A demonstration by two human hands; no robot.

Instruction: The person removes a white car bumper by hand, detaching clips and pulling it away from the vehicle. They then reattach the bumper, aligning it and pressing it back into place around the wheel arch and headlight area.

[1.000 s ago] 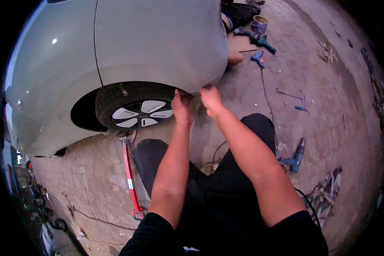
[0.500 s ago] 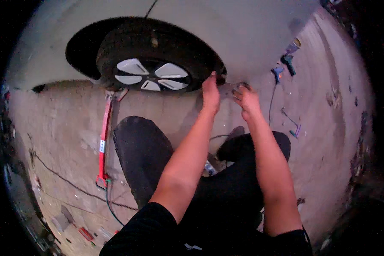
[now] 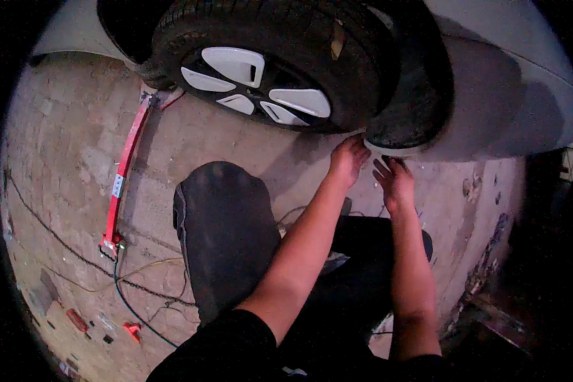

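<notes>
A raised car wheel (image 3: 254,92) with a black tyre and white-and-black spokes stands in the wheel arch of a light-coloured car. My left hand (image 3: 350,160) is at the lower right end of the arch, its fingers closed about the pale lower edge (image 3: 395,151) of the body panel. Just to the right, my right hand (image 3: 396,183) reaches under the same edge with fingers bent and spread apart. Its fingertips are partly hidden beneath the panel. Above both hands is the dark arch liner (image 3: 420,83).
A red jack handle (image 3: 124,172) slopes down from beneath the car on the left. Cables (image 3: 140,290) trail across the floor there. Small red tools (image 3: 132,331) lie at the lower left. My bent knee (image 3: 226,210) is below the wheel.
The view has turned and come closer to the wheel. My left hand has left the inside edge of the arch for the panel's lower edge; my right hand stays beside it.
</notes>
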